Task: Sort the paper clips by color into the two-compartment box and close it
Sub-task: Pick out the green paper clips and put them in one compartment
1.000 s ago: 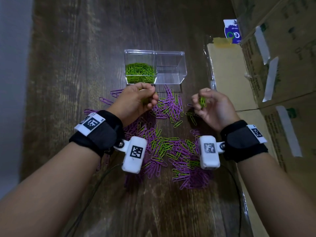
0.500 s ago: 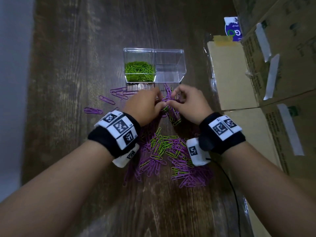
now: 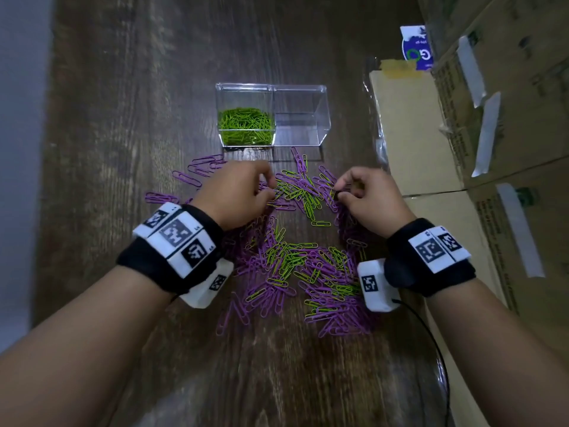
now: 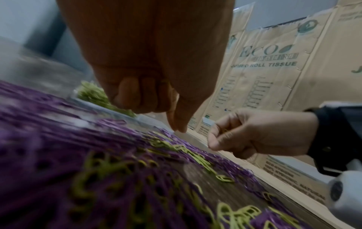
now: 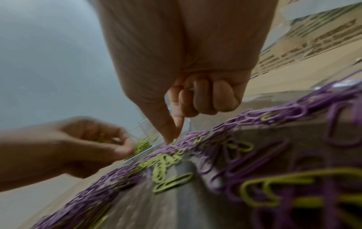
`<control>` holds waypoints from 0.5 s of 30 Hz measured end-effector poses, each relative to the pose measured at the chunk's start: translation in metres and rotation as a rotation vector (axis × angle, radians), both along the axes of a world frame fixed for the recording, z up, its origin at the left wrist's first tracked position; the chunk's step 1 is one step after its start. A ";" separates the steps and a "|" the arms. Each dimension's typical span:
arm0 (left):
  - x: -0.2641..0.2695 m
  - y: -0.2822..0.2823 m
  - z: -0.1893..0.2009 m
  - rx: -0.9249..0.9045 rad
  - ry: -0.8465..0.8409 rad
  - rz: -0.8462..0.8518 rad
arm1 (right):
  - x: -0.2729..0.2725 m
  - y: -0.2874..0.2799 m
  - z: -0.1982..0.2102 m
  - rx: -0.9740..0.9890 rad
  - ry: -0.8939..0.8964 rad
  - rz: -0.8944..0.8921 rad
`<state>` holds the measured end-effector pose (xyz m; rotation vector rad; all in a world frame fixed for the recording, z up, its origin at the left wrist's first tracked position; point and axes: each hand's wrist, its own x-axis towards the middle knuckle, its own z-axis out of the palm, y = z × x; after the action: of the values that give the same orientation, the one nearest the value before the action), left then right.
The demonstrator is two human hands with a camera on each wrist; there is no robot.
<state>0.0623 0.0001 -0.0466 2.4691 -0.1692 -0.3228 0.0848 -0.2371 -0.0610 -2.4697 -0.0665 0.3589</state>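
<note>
A clear two-compartment box [image 3: 320, 87] stands open on the dark wooden table. Its left compartment holds green paper clips [image 3: 246, 126]; the right compartment [image 3: 300, 131] shows none. In front of it lies a mixed pile of purple and green clips [image 3: 295, 266]. My left hand [image 3: 271, 190] is low over the pile's far left, thumb and forefinger pinched [image 4: 177, 127], with green clips in its curled fingers [image 5: 101, 138]. My right hand [image 3: 337, 192] pinches at the pile's far right [image 5: 173, 137], other fingers curled, with a glimpse of green inside.
Taped cardboard boxes [image 3: 508, 118] and a flat brown package [image 3: 409, 134] line the table's right side. A blue and white label [image 3: 417, 47] lies at the back right. A black cable [image 3: 431, 349] trails from the right wrist. The table's left edge [image 3: 46, 180] borders a pale floor.
Both hands, raised with green clips a second ago, turned palm down and met in front of the box. They have since moved apart and pinch at the pile.
</note>
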 end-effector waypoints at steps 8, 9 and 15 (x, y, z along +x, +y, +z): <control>0.009 -0.045 -0.016 0.070 -0.039 0.048 | -0.020 0.039 0.011 -0.239 0.017 -0.008; 0.010 -0.045 -0.017 0.064 -0.027 0.054 | -0.019 0.040 0.008 -0.234 0.027 -0.023; 0.010 -0.031 -0.015 -0.066 0.098 0.006 | -0.016 0.044 0.000 -0.140 0.133 -0.031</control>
<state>0.0725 -0.0306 -0.0613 2.3823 -0.1298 -0.4277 0.0685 -0.1934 -0.0610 -2.5737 0.0545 0.5300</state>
